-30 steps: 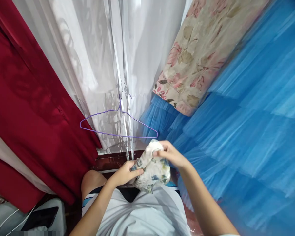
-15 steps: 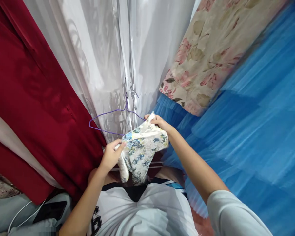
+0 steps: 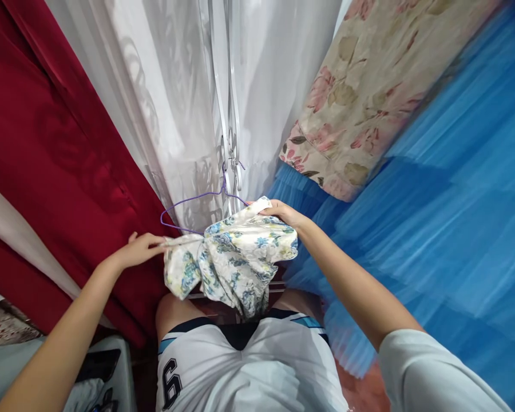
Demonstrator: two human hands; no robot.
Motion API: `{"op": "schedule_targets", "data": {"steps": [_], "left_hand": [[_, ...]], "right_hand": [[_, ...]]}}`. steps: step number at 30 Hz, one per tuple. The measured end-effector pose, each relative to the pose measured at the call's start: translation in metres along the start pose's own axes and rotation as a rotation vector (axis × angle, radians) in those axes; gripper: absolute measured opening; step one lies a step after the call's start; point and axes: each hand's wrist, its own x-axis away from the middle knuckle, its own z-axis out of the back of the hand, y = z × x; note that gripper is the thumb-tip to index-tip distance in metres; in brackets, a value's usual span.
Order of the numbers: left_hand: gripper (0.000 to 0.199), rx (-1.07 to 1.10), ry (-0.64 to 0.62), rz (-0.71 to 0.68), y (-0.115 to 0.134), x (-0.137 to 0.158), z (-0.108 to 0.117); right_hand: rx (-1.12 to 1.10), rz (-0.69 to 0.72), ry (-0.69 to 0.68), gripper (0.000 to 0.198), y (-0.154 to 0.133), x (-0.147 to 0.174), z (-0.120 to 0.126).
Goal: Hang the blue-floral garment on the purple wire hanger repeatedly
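A white top with a blue and yellow floral print [image 3: 240, 257] is spread between my hands, above my lap. My left hand [image 3: 143, 249] pinches the end of its left sleeve, stretched out to the side. At the opposite shoulder, my right hand [image 3: 283, 212] is closed on the cloth, some of its fingers hidden behind it. A thin purple hanger [image 3: 189, 200] hangs in front of me; its right arm runs behind the top by my right hand, while its left arm shows bare above the left sleeve.
White straps [image 3: 234, 109] hang before a white curtain [image 3: 266, 74]. Red cloth [image 3: 81, 154] hangs on the left. To the right are a pink-flowered cloth [image 3: 339, 131] and blue tulle [image 3: 438, 229]. A grey bin [image 3: 126, 366] holding a dark flat object stands at lower left.
My left hand has moved left, from the top's neckline to its left sleeve, drawing the sleeve outward. My right hand stays at the right shoulder. The top is spread wider.
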Motion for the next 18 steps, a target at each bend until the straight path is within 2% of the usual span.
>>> {"op": "schedule_targets", "data": {"steps": [2, 4, 7, 9, 11, 14, 18], "left_hand": [[0.029, -0.231, 0.197, 0.097, -0.009, -0.014, 0.015], [0.029, -0.352, 0.338, 0.127, -0.007, -0.027, 0.025], [0.029, -0.324, 0.498, 0.042, 0.016, -0.042, 0.031], [0.030, -0.159, 0.532, -0.079, 0.039, -0.048, 0.030], [0.033, 0.022, 0.526, -0.187, 0.062, -0.052, 0.027], [0.040, 0.115, 0.565, -0.243, 0.084, -0.057, 0.020], [0.041, 0.092, 0.609, -0.244, 0.090, -0.066, 0.012]], "right_hand": [[-0.015, -0.001, 0.000, 0.046, 0.004, 0.000, -0.002], [-0.023, 0.006, 0.014, 0.042, 0.008, -0.002, -0.003], [-0.023, -0.005, 0.055, 0.035, 0.009, -0.003, -0.004], [-0.031, -0.017, 0.059, 0.034, 0.009, -0.002, -0.006], [-0.041, 0.001, 0.040, 0.041, 0.010, 0.004, -0.008], [-0.011, 0.066, 0.053, 0.052, 0.020, 0.019, -0.008], [0.203, 0.177, 0.296, 0.036, 0.044, 0.043, 0.001]]}}
